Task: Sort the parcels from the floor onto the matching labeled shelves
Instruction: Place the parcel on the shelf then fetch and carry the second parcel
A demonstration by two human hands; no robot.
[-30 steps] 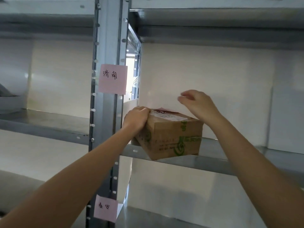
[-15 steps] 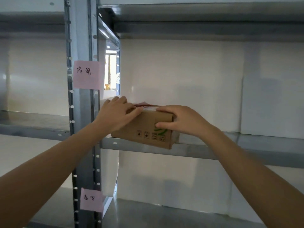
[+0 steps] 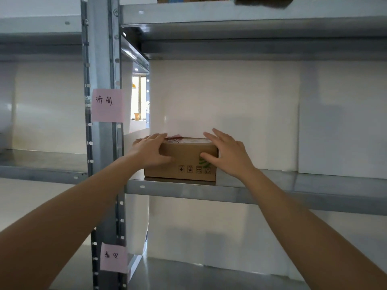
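Things on top shelf (image 3: pixel 230 11), upper edge of frame, getting cut off, hard to tell what. Box (image 3: pixel 184 160) sitting on middle shelf (image 3: pixel 272 193), center of frame, beside pink note (image 3: pixel 107 105) on post (image 3: pixel 100 49). Left hand (image 3: pixel 149 151) lying flat, hiding box's left corner. Right hand (image 3: pixel 227 152) pressing right end, fingers spread. Neither hand closing around box.

A single head-worn camera faces forward, level with the middle shelf (image 3: pixel 272 194), close enough that both forearms reach in from the near edge.
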